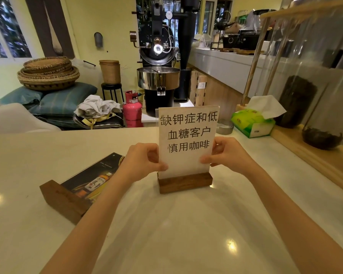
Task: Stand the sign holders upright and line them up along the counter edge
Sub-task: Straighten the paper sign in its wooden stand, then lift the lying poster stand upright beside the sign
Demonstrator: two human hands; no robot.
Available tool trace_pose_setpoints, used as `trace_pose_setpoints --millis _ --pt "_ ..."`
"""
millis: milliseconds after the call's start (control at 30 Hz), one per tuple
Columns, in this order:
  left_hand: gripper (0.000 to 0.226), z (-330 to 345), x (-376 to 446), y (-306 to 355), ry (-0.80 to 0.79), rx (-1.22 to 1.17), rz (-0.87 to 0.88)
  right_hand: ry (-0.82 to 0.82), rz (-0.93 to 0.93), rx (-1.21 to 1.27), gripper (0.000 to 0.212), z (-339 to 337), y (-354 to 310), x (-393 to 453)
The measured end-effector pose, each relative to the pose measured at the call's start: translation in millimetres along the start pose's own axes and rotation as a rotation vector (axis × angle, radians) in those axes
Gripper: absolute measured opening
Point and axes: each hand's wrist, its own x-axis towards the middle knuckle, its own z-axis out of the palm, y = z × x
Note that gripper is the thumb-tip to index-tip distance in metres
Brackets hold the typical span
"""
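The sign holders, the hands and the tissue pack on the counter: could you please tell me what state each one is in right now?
White sign holder: upright on its wooden base, held by both side edges.
Dark sign holder: lying flat on the counter, not yet stood up.
Left hand: pinching the white sign's left edge.
Right hand: pinching its right edge.
Tissue pack: open, one tissue sticking out.

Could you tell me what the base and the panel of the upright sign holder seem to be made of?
The base looks like dark-stained wood with a matte finish: brown grain shows along its front. The panel seems to be a clear plastic sheet over white printed paper; its top edge looks translucent, though glass cannot be ruled out.
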Motion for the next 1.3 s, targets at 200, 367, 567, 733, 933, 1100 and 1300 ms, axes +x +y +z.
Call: trace_pose_setpoints --millis 200,367,567,733,933,1100,1300 --pt "0.037 0.0 -2.9 -0.5 -0.008 0.01 0.022 -0.001 -0.005 -0.025 0.047 -0.7 -3.6 -4.3" --pt "0.035 1.0 -3.6 -0.8 -0.037 -0.006 0.013 -0.018 0.014 -0.038 0.049 -1.0 -4.9 -6.9" --pt "0.035 1.2 -4.0 0.1 -0.055 0.004 0.006 -0.002 0.039 -0.066 0.052 -0.2 -7.9 -9.8" --pt "0.047 -9.3 -6.6 7.2 -0.266 0.054 -0.077 -0.026 0.122 -0.448 0.04 -5.7 -22.9 -16.2" --pt "0.055 -42.6 -21.6 10.8 -0.522 0.199 -0.142 -0.066 0.136 -0.446 0.027 6.5 -58.9 -44.1" --pt "0.034 -80.3 -32.2 -7.9 -0.356 0.128 -0.024 -0.034 -0.152 -0.239 0.023 71.6 -80.1 -57.5" --pt "0.025 -115.0 -30.3 -64.1 -0.171 0.267 -0.097 -0.206 0.152 0.293 0.022 159.7 -85.0 -46.5"
